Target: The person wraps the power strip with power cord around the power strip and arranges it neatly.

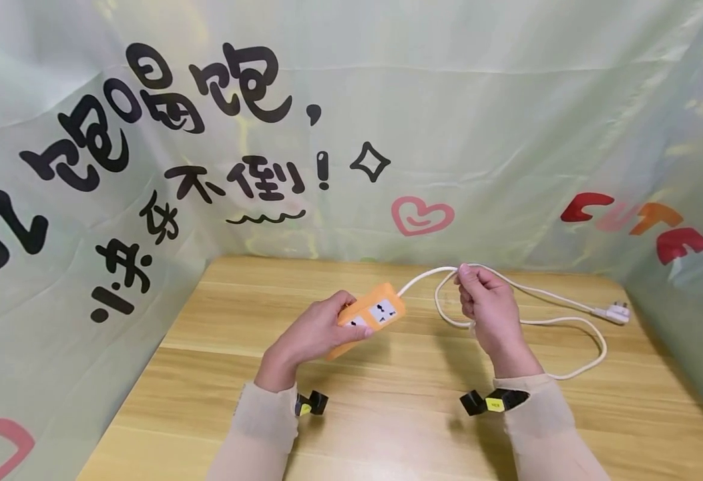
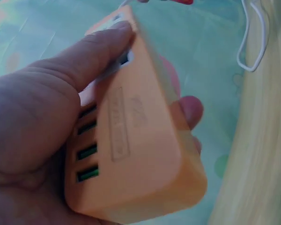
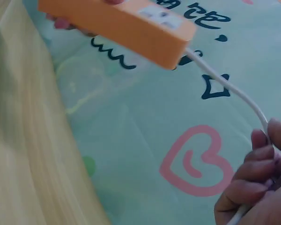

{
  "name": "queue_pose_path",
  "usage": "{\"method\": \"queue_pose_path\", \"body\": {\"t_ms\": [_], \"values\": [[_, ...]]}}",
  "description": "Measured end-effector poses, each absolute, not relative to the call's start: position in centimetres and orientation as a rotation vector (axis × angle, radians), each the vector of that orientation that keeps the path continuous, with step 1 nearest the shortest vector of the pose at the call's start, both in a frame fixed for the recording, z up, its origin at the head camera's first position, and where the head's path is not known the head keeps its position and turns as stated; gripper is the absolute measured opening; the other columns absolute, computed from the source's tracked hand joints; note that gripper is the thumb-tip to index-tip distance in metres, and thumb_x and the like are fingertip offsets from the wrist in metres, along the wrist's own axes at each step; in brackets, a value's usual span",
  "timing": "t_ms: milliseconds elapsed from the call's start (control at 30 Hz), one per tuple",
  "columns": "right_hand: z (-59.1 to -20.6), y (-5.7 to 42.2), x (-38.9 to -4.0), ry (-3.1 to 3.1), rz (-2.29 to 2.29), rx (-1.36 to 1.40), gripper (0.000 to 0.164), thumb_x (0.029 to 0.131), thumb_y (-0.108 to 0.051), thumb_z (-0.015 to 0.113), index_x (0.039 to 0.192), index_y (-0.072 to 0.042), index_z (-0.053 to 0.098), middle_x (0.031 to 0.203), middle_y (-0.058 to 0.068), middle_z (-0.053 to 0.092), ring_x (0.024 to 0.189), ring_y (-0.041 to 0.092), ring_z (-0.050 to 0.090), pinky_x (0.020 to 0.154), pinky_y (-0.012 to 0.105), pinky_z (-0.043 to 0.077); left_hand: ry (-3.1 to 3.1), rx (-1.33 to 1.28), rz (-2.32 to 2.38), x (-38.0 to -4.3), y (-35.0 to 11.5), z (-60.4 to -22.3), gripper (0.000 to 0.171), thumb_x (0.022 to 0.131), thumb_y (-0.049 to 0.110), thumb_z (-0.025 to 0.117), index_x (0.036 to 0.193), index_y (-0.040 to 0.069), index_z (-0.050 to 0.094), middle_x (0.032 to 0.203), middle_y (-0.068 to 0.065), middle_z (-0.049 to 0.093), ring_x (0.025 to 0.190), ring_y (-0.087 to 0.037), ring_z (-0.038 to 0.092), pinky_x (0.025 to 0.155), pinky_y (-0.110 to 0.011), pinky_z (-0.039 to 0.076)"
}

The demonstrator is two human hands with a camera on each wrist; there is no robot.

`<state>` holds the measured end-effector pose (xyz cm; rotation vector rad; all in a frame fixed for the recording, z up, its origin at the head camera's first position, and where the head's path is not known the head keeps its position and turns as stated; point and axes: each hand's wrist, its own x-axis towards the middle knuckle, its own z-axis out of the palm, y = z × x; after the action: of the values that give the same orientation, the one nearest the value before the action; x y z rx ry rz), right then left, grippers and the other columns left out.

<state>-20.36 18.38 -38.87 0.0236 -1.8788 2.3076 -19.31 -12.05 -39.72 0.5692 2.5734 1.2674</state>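
Note:
An orange power strip [image 1: 381, 294] with white socket faces is held up over the table by my left hand [image 1: 321, 327]. The thumb lies across the socket side and the fingers wrap beneath. In the left wrist view, the power strip [image 2: 150, 131] shows several USB slots along one side. My right hand [image 1: 492, 304] pinches the white cord [image 1: 426, 272] a short way from where it leaves the strip. In the right wrist view, the cord [image 3: 229, 86] runs from the strip's end into the curled fingers. The white plug [image 1: 617, 312] lies at the cord's far end, on the right.
Loops of the cord [image 1: 603, 347] spread over the right side of the wooden table [image 1: 207, 387]. A pale printed curtain [image 1: 507, 133] with black lettering and a pink heart stands behind the table and along both sides. Small black cameras sit at both wrists.

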Motion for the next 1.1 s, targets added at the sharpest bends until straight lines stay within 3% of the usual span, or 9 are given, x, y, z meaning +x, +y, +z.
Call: {"method": "queue_pose_path", "body": {"t_ms": [133, 333, 567, 867, 1033, 1100], "values": [[-38.7, 18.7, -20.3, -1.941, 2.204, -0.078, 0.027, 0.103, -0.022, 0.07, 0.079, -0.009, 0.072, 0.059, -0.006, 0.04, 0.049, 0.005, 0.032, 0.049, 0.03, 0.016, 2.591, 0.622, 1.166, -18.9, -12.3, -39.3, 0.03, 0.091, 0.043, 0.081, 0.11, 0.023, 0.069, 0.089, 0.005, 0.07, 0.073, -0.015, 0.062, 0.066, -0.032, 0.052], [-39.4, 18.8, -20.5, -2.377, 1.688, -0.166, 0.031, 0.1, -0.031, 0.075, 0.088, -0.002, 0.076, 0.069, -0.01, 0.055, 0.066, 0.013, 0.044, 0.059, 0.028, 0.038, 2.535, 0.915, 0.991, -17.8, -11.6, -38.5, 0.023, 0.095, 0.029, 0.078, 0.115, 0.024, 0.067, 0.099, 0.012, 0.07, 0.084, -0.008, 0.063, 0.075, -0.027, 0.053], [-40.5, 17.0, -20.5, -2.703, 1.365, 0.017, 0.03, 0.101, -0.031, 0.071, 0.088, -0.004, 0.076, 0.065, -0.003, 0.054, 0.061, 0.018, 0.047, 0.055, 0.033, 0.039, 2.601, 1.109, 0.707, -16.7, -9.0, -39.1, 0.02, 0.096, 0.03, 0.078, 0.113, 0.026, 0.069, 0.095, 0.016, 0.063, 0.082, -0.004, 0.058, 0.079, -0.023, 0.049], [-39.0, 13.5, -17.8, -2.768, 1.525, 0.376, 0.021, 0.1, -0.024, 0.072, 0.086, -0.01, 0.08, 0.079, 0.004, 0.071, 0.07, 0.017, 0.056, 0.062, 0.028, 0.046, 2.733, 0.922, 0.643, -17.2, -8.2, -40.5, 0.022, 0.097, 0.04, 0.077, 0.108, 0.023, 0.069, 0.084, 0.014, 0.062, 0.069, -0.007, 0.054, 0.063, -0.024, 0.045], [-37.8, 13.1, -16.4, -2.677, 1.505, 0.499, 0.02, 0.104, -0.025, 0.069, 0.098, -0.012, 0.082, 0.088, 0.002, 0.075, 0.07, 0.014, 0.055, 0.062, 0.027, 0.046, 2.729, 0.767, 0.927, -17.9, -9.5, -39.8, 0.027, 0.098, 0.042, 0.074, 0.115, 0.021, 0.069, 0.085, 0.011, 0.064, 0.07, -0.01, 0.056, 0.063, -0.027, 0.046], [-37.5, 13.0, -15.9, -2.605, 1.462, 0.569, 0.019, 0.105, -0.022, 0.067, 0.103, -0.013, 0.083, 0.096, 0.001, 0.077, 0.076, 0.011, 0.059, 0.068, 0.027, 0.049, 2.71, 0.707, 1.077, -18.1, -9.9, -39.5, 0.027, 0.098, 0.043, 0.074, 0.116, 0.023, 0.07, 0.085, 0.009, 0.065, 0.071, -0.011, 0.058, 0.064, -0.028, 0.048]]}}
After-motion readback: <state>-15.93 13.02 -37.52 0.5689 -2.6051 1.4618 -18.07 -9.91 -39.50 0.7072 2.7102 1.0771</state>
